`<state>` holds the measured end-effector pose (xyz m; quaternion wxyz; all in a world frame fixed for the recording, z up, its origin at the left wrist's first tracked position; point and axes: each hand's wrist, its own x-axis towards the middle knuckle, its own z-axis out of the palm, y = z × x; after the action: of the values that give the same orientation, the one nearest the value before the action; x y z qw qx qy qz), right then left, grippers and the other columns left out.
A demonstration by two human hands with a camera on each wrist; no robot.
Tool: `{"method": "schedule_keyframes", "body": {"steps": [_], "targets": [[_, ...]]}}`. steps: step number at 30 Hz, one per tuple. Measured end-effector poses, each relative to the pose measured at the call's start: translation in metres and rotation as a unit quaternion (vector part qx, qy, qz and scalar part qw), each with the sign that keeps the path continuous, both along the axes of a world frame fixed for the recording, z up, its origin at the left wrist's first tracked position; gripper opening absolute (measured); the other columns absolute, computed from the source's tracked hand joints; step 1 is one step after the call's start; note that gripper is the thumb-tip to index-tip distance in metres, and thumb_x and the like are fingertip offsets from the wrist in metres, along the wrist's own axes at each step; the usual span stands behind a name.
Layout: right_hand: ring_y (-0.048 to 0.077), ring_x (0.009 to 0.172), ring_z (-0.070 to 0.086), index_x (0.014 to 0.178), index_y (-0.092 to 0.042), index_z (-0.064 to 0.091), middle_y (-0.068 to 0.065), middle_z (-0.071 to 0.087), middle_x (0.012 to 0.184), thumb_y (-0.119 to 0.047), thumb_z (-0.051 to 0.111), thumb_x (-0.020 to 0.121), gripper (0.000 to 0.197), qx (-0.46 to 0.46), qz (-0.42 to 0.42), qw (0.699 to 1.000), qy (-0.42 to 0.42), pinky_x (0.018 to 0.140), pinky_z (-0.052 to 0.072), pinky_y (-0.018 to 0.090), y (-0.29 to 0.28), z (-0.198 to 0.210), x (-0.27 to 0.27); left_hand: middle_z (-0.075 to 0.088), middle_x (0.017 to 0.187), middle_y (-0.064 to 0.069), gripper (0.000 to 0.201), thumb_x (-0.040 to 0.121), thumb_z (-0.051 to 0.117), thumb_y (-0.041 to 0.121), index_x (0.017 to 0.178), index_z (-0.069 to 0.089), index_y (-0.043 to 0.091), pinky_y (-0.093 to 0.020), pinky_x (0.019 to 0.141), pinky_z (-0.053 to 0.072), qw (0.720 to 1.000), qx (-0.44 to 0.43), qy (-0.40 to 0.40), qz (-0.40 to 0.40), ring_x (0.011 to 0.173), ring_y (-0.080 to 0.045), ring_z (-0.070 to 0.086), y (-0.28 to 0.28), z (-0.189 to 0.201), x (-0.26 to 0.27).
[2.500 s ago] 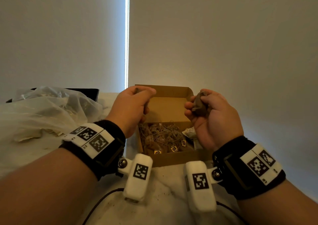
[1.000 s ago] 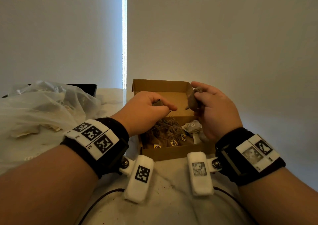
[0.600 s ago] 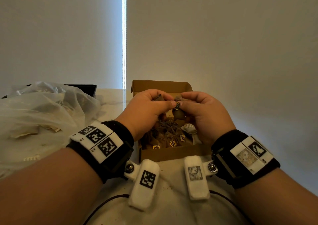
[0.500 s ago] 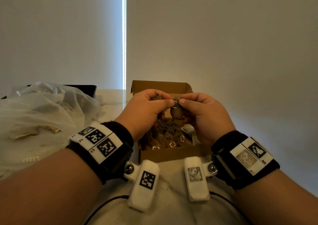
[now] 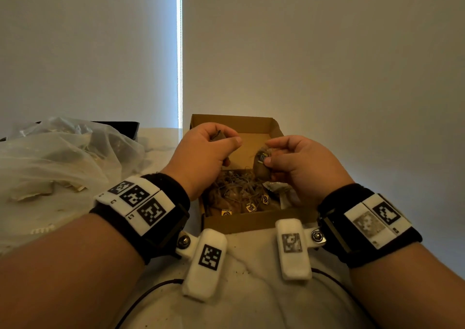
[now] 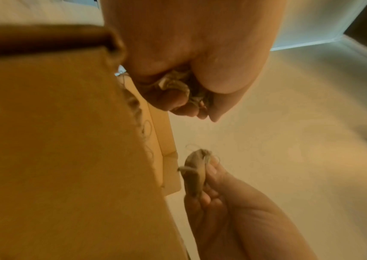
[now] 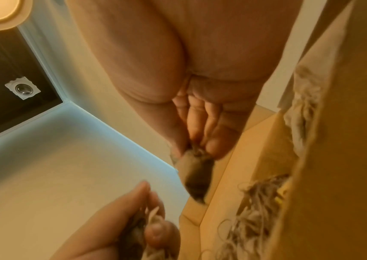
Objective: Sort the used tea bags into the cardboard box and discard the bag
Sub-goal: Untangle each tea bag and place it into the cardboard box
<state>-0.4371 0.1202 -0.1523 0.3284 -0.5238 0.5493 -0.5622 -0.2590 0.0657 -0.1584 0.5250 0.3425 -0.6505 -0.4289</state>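
Observation:
An open cardboard box [image 5: 251, 224] stands on the table in front of me, with a pile of used tea bags [image 5: 239, 195] and tangled strings in its near half. My left hand [image 5: 222, 137] hovers over the box's far left part, fingers curled round a tea bag [image 5: 218, 137] and its strings [image 6: 178, 86]. My right hand [image 5: 269, 153] is over the right part and pinches a brown tea bag [image 5: 261, 163] at its top; the bag hangs down [image 7: 196, 176]. The two hands are a short way apart. A crumpled clear plastic bag [image 5: 63, 157] lies to the left.
A dark flat object [image 5: 120, 127] sits behind the plastic bag. A crumpled white wrapper [image 5: 276, 187] lies in the box's right corner. Thin cables [image 5: 151, 291] run over the pale tabletop [image 5: 251, 278] near me. Blank walls close off the back and right.
Half a second ago my fingertips met over the box. Now the hands have drawn apart, the left going up and left, each holding its own tea bag.

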Motion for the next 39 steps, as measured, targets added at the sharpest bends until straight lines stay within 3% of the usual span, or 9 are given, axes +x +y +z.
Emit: {"method": "schedule_keyframes", "body": {"steps": [2,6,9,12,17,20,25,34,39], "targets": [[0.021,0.072,0.069,0.1,-0.015,0.068,0.006,0.072,0.089,0.006,0.069,0.085,0.027,0.051,0.018,0.997,0.056,0.063,0.059,0.028,0.004,0.002,-0.002,0.064,0.085,0.0,0.004,0.094,0.066,0.023,0.097,0.068,0.022,-0.017,0.051,0.046,1.0,-0.001,0.002,0.021,0.062,-0.006,0.059,-0.003,-0.004,0.001],[0.024,0.07,0.07,0.097,-0.016,0.071,0.005,0.073,0.081,0.005,0.072,0.082,0.026,0.116,0.069,0.984,0.118,0.072,0.061,0.034,0.007,0.0,0.006,0.065,0.088,-0.003,0.003,0.095,0.065,0.025,0.097,0.067,0.023,-0.024,0.054,0.047,0.998,0.023,0.032,0.04,0.063,-0.007,0.06,-0.008,-0.01,0.002],[0.018,0.066,0.069,0.097,-0.019,0.072,-0.001,0.072,0.074,0.0,0.076,0.08,0.026,0.138,0.089,0.971,0.172,0.066,0.057,0.028,0.011,0.001,0.011,0.066,0.091,-0.003,0.003,0.095,0.065,0.026,0.096,0.066,0.024,-0.025,0.056,0.047,0.998,0.024,0.031,0.04,0.065,-0.008,0.06,-0.009,-0.011,0.0],[0.013,0.074,0.072,0.095,-0.026,0.073,-0.003,0.076,0.082,-0.01,0.081,0.078,0.024,0.146,0.085,0.955,0.243,0.065,0.054,0.025,0.013,0.004,0.015,0.067,0.092,-0.002,0.004,0.095,0.065,0.027,0.097,0.067,0.024,-0.024,0.057,0.047,0.999,0.02,0.024,0.042,0.066,-0.008,0.06,-0.009,-0.011,0.0],[0.013,0.073,0.072,0.096,-0.024,0.072,-0.001,0.076,0.081,-0.009,0.079,0.08,0.023,0.156,0.115,0.943,0.27,0.07,0.057,0.023,0.017,0.007,0.022,0.065,0.087,-0.001,0.004,0.095,0.065,0.026,0.095,0.066,0.023,-0.024,0.056,0.046,0.998,0.021,0.026,0.049,0.065,-0.008,0.059,-0.009,-0.012,-0.001],[0.012,0.085,0.07,0.091,-0.031,0.071,-0.007,0.075,0.087,-0.018,0.083,0.077,0.022,0.168,0.115,0.924,0.324,0.078,0.055,0.027,0.018,0.007,0.028,0.063,0.085,-0.002,0.004,0.095,0.064,0.026,0.092,0.065,0.024,-0.024,0.055,0.045,0.997,0.023,0.04,0.053,0.063,-0.009,0.058,-0.006,-0.011,-0.002],[0.013,0.092,0.067,0.091,-0.031,0.07,-0.008,0.073,0.094,-0.024,0.082,0.078,0.019,0.187,0.092,0.903,0.376,0.08,0.055,0.028,0.017,0.008,0.037,0.064,0.088,-0.001,0.007,0.095,0.064,0.028,0.093,0.066,0.022,-0.017,0.05,0.044,0.998,0.027,0.033,0.039,0.063,-0.007,0.058,-0.004,-0.01,-0.003],[0.008,0.072,0.069,0.097,-0.022,0.065,-0.005,0.072,0.082,-0.014,0.074,0.088,0.015,0.199,0.055,0.915,0.346,0.061,0.055,0.017,0.009,0.006,0.047,0.067,0.086,0.002,0.01,0.097,0.062,0.029,0.094,0.066,0.021,-0.018,0.053,0.046,0.999,0.024,0.009,0.019,0.062,-0.006,0.059,0.0,-0.008,-0.003],[0.013,0.087,0.067,0.096,-0.031,0.064,-0.004,0.07,0.095,-0.028,0.084,0.076,0.029,0.164,0.041,0.925,0.342,0.067,0.054,0.023,0.018,0.007,0.04,0.064,0.084,-0.001,0.029,0.099,0.055,0.042,0.097,0.065,0.015,-0.024,0.051,0.045,0.991,0.096,0.092,-0.003,0.063,-0.011,0.057,0.0,0.001,-0.003]]}}
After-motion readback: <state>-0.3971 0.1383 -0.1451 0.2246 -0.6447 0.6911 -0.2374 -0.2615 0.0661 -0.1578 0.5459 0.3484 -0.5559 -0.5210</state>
